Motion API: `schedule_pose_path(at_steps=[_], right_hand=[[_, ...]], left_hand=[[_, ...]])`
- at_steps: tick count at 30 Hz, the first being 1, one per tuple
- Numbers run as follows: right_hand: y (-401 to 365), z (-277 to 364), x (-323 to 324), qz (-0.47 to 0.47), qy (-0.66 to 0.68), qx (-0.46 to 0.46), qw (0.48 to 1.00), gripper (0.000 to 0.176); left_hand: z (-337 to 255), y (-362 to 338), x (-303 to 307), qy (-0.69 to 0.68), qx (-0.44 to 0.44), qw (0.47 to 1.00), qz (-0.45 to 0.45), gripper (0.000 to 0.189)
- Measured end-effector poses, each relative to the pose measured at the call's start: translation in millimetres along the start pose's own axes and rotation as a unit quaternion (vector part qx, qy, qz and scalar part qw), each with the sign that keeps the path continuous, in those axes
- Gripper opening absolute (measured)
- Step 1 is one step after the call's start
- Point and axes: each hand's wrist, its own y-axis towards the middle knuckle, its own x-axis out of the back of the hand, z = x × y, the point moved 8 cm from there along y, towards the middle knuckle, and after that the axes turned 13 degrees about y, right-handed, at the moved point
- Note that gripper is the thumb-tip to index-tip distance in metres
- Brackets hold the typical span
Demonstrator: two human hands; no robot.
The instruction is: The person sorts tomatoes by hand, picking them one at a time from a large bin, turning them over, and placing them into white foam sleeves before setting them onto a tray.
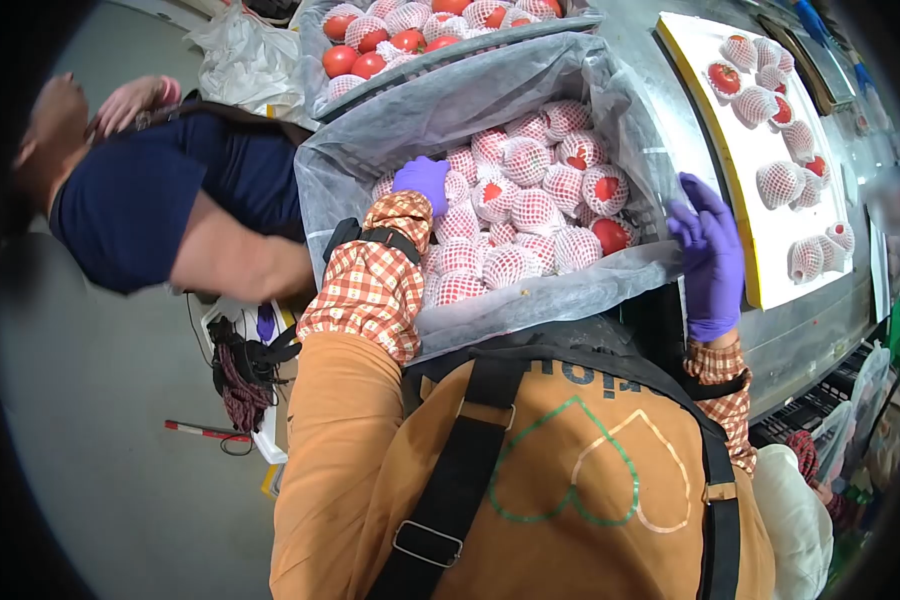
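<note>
My left hand (422,184), in a purple glove, reaches into a crate (355,160) lined with thin greyish sheeting. Its fingers curl downward among tomatoes (523,160) wrapped in white foam nets, and whatever they grip is hidden. The netted tomatoes sit side by side across the crate, with bare red skin showing on some. Also gloved in purple, my right hand (712,258) is at the crate's right side, beside the liner's edge. Its fingers are apart and slightly bent, and I see nothing held in them.
Behind stands another crate (450,48) of netted and bare tomatoes. To the right, a white board (753,200) with yellow sides carries several foam nets and tomatoes on a metal table (820,320). A person in a dark shirt (135,195) is close on the left. A white plastic bag (245,62) lies behind them.
</note>
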Motion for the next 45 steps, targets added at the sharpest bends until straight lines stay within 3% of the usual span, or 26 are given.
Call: schedule_pose_path(at_steps=[3, 7, 11, 12, 15, 21, 23, 25, 28, 29, 31, 32, 35, 37, 39, 40, 41, 43, 45], right_hand=[[-10.4, -21.2, -35.1, 0.060, -0.037, -0.046, 0.996, 0.036], [-20.6, -52.9, -63.6, 0.130, -0.068, -0.128, 0.981, 0.036], [-22.5, -73.6, -88.5, 0.199, -0.080, -0.180, 0.960, 0.041], [-19.0, -79.1, -91.2, 0.204, -0.071, -0.177, 0.960, 0.043], [-11.2, -93.3, -99.1, 0.191, -0.041, -0.196, 0.961, 0.045], [-13.3, -112.6, -105.6, 0.213, -0.047, -0.232, 0.948, 0.044], [-10.9, -114.3, -100.5, 0.191, -0.026, -0.248, 0.949, 0.045], [-5.6, -115.5, -92.2, 0.176, -0.017, -0.241, 0.954, 0.045], [4.6, -121.7, -77.9, 0.133, 0.002, -0.238, 0.962, 0.045], [7.0, -123.4, -73.0, 0.110, 0.010, -0.242, 0.964, 0.046], [7.2, -125.6, -72.7, 0.088, 0.030, -0.250, 0.964, 0.045], [5.8, -130.6, -73.8, 0.077, 0.066, -0.280, 0.955, 0.044], [1.9, -141.6, -82.7, 0.101, 0.108, -0.355, 0.923, 0.052], [-3.3, -128.6, -106.5, 0.155, 0.137, -0.356, 0.912, 0.056], [-4.9, -122.5, -119.3, 0.167, 0.186, -0.368, 0.895, 0.047], [-6.9, -119.3, -125.6, 0.177, 0.233, -0.382, 0.877, 0.038], [-9.7, -116.8, -126.8, 0.177, 0.233, -0.381, 0.877, 0.038], [-6.9, -110.2, -115.1, 0.120, 0.173, -0.314, 0.926, 0.050], [-7.2, -110.8, -117.5, 0.126, 0.213, -0.318, 0.915, 0.044]], left_hand=[[10.5, -0.5, -12.3, -0.070, 0.047, 0.996, -0.022, 0.071], [19.2, -0.7, -25.1, -0.216, 0.030, 0.975, -0.029, 0.073], [14.9, -23.3, 9.5, -0.223, 0.049, 0.971, -0.072, 0.069], [15.3, -31.8, 19.2, -0.238, 0.063, 0.964, -0.102, 0.059], [17.0, -29.9, 12.4, -0.329, 0.038, 0.938, -0.106, 0.053], [2.8, -26.9, -7.4, -0.256, 0.021, 0.945, -0.201, 0.037], [0.8, -41.1, 16.0, -0.379, -0.012, 0.898, -0.221, 0.039], [2.5, -60.2, 45.6, -0.410, -0.032, 0.878, -0.244, 0.039], [12.1, -77.0, 78.8, -0.636, -0.096, 0.730, -0.230, 0.040], [11.8, -86.2, 90.9, -0.635, -0.101, 0.730, -0.229, 0.040], [4.0, -103.7, 110.1, -0.750, -0.152, 0.619, -0.174, 0.044], [0.5, -113.7, 122.4, -0.752, -0.170, 0.613, -0.173, 0.046], [-5.4, -136.3, 144.5, -0.750, -0.186, 0.602, -0.204, 0.046], [-13.2, -148.4, 154.5, -0.744, -0.186, 0.605, -0.215, 0.044], [-26.6, -170.1, 173.3, -0.623, -0.222, 0.679, -0.318, 0.041], [-38.3, -180.2, 174.1, -0.574, -0.238, 0.717, -0.316, 0.038], [-45.2, -185.6, 173.8, -0.574, -0.238, 0.717, -0.316, 0.038], [-83.6, -217.5, 183.5, -0.271, -0.351, 0.790, -0.424, 0.040], [-87.1, -236.5, 184.4, -0.252, -0.356, 0.787, -0.436, 0.039]])
